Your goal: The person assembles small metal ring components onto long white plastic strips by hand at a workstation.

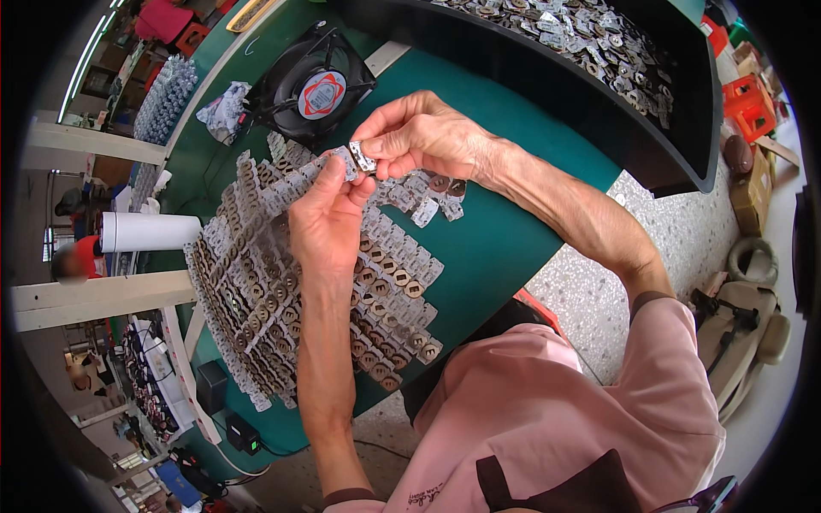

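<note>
My left hand (329, 214) pinches the end of a row of small grey plates between thumb and fingers. Against that end, my right hand (432, 141) grips one small grey plate (363, 157) with dark spots, fingertips closed on its edge. The two hands almost touch. Beneath them spreads a large layered pile of joined rows of plates (398, 265), many bearing round tan discs with a hole. Several loose plates (425, 211) lie just below my right hand. My left wrist and forearm hide part of the pile.
A black fan (321, 90) stands beyond my hands on the green table (505, 231). At the far right is a black bin (701, 162) heaped with similar plates. A white cylinder (154, 232) and pale posts (94, 301) line the left. A crumpled plastic bag (224, 113) lies near the fan.
</note>
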{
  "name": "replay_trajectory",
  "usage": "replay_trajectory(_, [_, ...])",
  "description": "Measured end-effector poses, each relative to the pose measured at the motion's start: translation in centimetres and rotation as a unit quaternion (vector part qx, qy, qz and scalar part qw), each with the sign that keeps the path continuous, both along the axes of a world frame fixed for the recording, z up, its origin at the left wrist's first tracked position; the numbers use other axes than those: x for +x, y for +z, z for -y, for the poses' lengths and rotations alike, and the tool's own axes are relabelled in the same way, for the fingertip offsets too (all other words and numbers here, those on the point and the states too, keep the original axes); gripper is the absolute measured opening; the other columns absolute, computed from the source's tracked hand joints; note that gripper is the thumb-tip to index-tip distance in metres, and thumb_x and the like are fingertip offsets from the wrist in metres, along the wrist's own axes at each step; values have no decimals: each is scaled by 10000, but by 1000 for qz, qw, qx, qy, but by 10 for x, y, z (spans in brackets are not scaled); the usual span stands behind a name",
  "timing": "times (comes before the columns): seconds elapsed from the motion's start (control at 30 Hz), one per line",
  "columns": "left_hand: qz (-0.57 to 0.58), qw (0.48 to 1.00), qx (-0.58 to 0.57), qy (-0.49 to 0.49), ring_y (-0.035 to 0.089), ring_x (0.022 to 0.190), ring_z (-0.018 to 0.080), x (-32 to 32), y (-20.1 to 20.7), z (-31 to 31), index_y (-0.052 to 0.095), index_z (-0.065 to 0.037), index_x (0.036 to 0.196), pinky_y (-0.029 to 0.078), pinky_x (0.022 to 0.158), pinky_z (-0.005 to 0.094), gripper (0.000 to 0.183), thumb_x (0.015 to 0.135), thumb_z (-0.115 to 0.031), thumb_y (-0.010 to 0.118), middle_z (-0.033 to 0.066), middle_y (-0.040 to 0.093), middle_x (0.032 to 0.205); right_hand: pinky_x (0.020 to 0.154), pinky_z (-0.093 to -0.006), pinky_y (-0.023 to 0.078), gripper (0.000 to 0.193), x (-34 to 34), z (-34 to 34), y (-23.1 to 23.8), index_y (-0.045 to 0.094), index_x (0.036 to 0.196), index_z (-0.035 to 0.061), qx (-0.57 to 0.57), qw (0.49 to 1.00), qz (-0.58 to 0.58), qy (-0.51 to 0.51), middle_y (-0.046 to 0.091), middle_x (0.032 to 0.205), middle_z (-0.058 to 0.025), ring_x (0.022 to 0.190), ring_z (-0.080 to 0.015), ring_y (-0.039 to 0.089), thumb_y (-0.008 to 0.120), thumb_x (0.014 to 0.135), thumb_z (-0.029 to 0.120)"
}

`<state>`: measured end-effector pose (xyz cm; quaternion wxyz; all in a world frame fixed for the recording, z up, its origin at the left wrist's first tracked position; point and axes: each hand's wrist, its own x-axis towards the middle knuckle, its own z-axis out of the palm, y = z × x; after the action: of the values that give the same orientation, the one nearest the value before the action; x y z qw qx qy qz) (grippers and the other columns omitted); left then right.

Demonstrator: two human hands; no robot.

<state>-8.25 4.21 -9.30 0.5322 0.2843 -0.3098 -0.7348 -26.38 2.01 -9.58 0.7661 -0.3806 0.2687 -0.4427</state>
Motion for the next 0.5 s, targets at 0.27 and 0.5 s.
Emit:
replay_trajectory(0.27, [111, 991, 0, 74, 602, 770, 141, -9, 7, 1, 606, 35, 970, 533, 672, 257, 160, 851, -73, 603, 92, 620, 913, 574, -190, 504, 185, -6, 0, 12, 653, 901, -29, -43, 988, -135, -68, 646, 768, -76, 616, -92, 602, 669, 766, 97])
replay_trajectory(0.5, [183, 976, -59, 100, 598, 737, 137, -16, 10, -1, 623, 17, 946, 532, 650, 262, 133, 816, -12, 614, 86, 629, 895, 577, -186, 504, 199, -9, 3, 11, 655, 899, -43, -45, 983, -167, -60, 648, 769, -81, 615, -97, 603, 660, 749, 87])
